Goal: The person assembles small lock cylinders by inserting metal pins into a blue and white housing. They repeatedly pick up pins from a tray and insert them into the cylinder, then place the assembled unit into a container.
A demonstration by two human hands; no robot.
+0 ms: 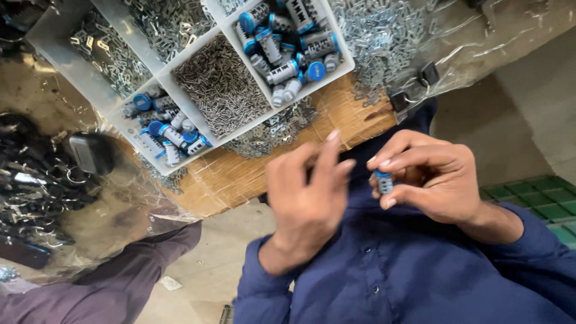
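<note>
My right hand (432, 180) pinches a small silver lock cylinder with a blue cap (384, 182) between thumb and fingertips, in front of my dark blue shirt (384, 276). My left hand (307, 201) is raised just left of it, with its back to the camera and its fingers held upright close together. Whether the left hand holds anything is hidden. The two hands are a few centimetres apart, below the front edge of the wooden table (228, 180).
A white divided tray (161, 84) on the table holds blue-capped cylinders (288, 42), small metal pins (219, 84) and flat metal pieces. Clear bags of metal parts lie around it. A black object (90, 153) sits at left, a purple sleeve (120, 282) below, and a green crate (540, 204) at right.
</note>
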